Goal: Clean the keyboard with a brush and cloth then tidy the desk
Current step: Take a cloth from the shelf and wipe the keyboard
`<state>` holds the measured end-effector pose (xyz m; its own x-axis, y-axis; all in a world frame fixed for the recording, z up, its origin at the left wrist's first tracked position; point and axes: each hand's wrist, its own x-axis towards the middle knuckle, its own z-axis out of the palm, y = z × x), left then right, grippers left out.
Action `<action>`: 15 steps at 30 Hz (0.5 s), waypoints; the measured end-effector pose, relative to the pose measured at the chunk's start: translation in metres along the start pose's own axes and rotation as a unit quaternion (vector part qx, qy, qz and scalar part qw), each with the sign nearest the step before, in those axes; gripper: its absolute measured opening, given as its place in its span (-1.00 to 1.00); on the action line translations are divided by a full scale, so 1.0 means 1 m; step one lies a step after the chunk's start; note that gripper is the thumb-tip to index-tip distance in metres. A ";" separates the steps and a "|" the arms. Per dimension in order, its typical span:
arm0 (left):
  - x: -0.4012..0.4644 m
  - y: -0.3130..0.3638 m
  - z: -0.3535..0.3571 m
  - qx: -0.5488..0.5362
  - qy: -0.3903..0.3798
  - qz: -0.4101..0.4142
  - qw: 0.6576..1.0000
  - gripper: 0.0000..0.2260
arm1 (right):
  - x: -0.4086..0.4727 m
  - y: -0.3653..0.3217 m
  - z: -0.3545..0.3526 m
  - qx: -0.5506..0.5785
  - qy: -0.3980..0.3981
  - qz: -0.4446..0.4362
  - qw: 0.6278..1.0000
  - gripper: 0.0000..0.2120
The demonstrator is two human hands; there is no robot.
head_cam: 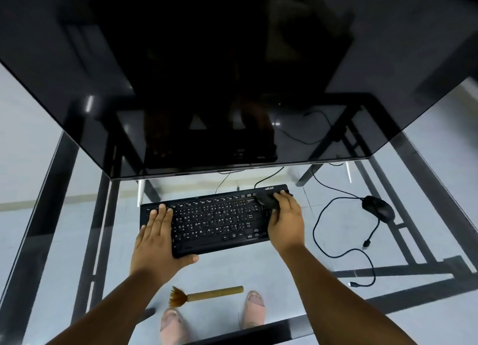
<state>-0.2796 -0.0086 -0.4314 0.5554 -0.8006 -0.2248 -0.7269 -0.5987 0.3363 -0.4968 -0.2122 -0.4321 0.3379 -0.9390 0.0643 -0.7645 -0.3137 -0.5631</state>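
Observation:
A black keyboard [214, 219] lies on the glass desk [323, 243] below a large dark monitor. My left hand [155, 237] lies flat on the keyboard's left end, thumb hooked under its near edge. My right hand [284, 219] presses a dark cloth [266, 200] onto the keyboard's far right corner, fingers closed over it. A brush [207, 295] with a tan cylindrical handle and brown bristles lies on the glass near me, bristles pointing left, untouched.
The dark monitor [207, 86] overhangs the desk's far half. A black mouse [378, 209] sits at right with its loose cable [344, 254] looping toward the near edge. Through the glass, the desk frame, the floor and my feet show.

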 end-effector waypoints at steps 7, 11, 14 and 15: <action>0.000 0.002 -0.004 -0.008 -0.003 -0.016 1.000 0.21 | -0.003 0.006 -0.006 -0.003 -0.098 -0.155 0.983 -0.58; -0.001 0.003 -0.004 -0.012 -0.002 -0.027 1.000 0.23 | 0.025 0.011 -0.009 -0.015 -0.015 0.002 1.000 -0.60; 0.000 0.005 -0.005 -0.014 -0.003 -0.034 0.999 0.23 | 0.037 -0.009 -0.003 -0.014 -0.055 -0.023 0.998 -0.57; 0.000 0.005 -0.005 -0.012 -0.004 -0.036 0.999 0.23 | 0.035 -0.015 0.000 -0.018 -0.083 -0.067 0.994 -0.57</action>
<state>-0.2814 -0.0114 -0.4250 0.6027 -0.7558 -0.2558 -0.6756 -0.6540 0.3403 -0.4740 -0.2409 -0.4213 0.5216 -0.8532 -0.0013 -0.7242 -0.4419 -0.5293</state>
